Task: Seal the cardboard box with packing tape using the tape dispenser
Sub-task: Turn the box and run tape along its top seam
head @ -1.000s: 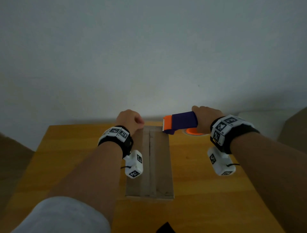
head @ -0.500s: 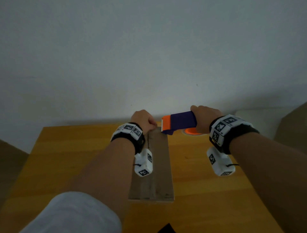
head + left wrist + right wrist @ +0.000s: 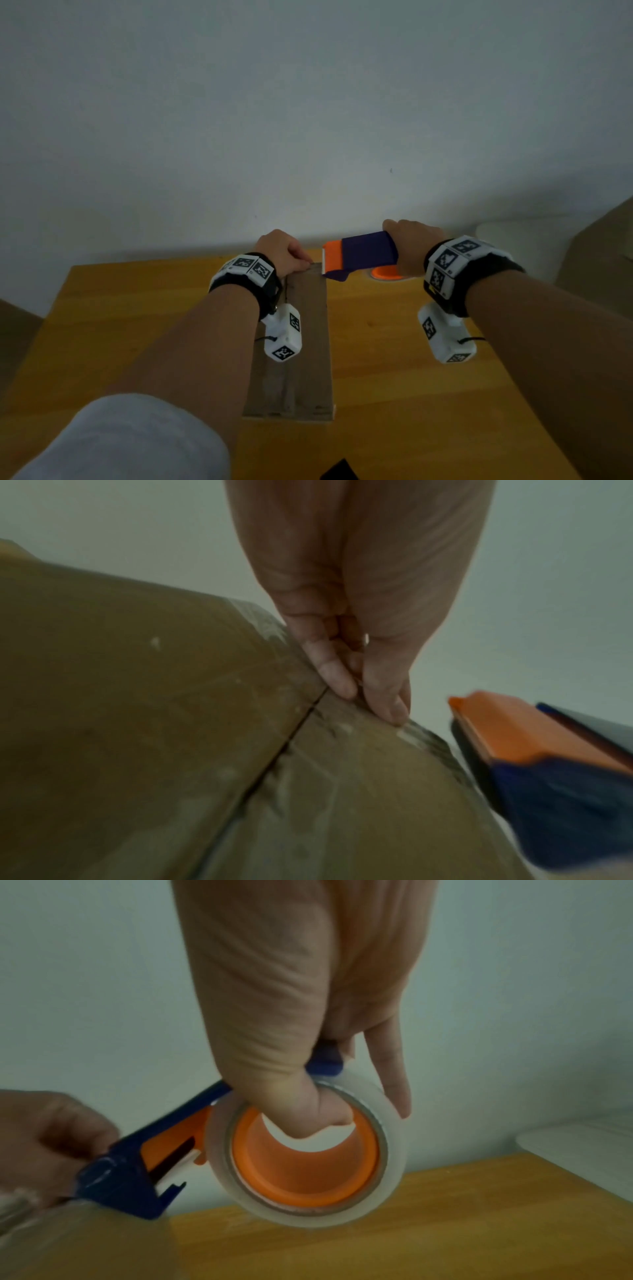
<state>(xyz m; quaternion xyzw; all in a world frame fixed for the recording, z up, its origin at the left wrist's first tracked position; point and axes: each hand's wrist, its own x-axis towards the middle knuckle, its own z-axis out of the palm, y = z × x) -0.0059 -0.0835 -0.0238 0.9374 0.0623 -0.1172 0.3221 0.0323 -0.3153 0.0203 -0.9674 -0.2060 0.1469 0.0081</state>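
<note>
Pale grey wall behind a yellow wooden table [image 3: 113, 329]. On it lies a long cardboard box [image 3: 310, 346], its length running away from the viewer, centre seam up. The left hand [image 3: 282, 248], moved rightward since a second ago, pinches at the box's far edge. The right hand [image 3: 407, 245] grips a blue-and-orange tape dispenser [image 3: 359, 253], nose pointing left at the far right corner, unchanged.

Cardboard box [image 3: 308, 342] lies lengthwise mid-counter [image 3: 120, 325], far end twd the wall [image 3: 308, 120]. Left hand [image 3: 282, 248] sits at box's far end, fingers [image 3: 337, 680] on the top edge by the centre seam. Tape dispenser [image 3: 359, 253] in right hand [image 3: 407, 246] is just right of that far end, its roll [image 3: 308, 1153] above counter.
</note>
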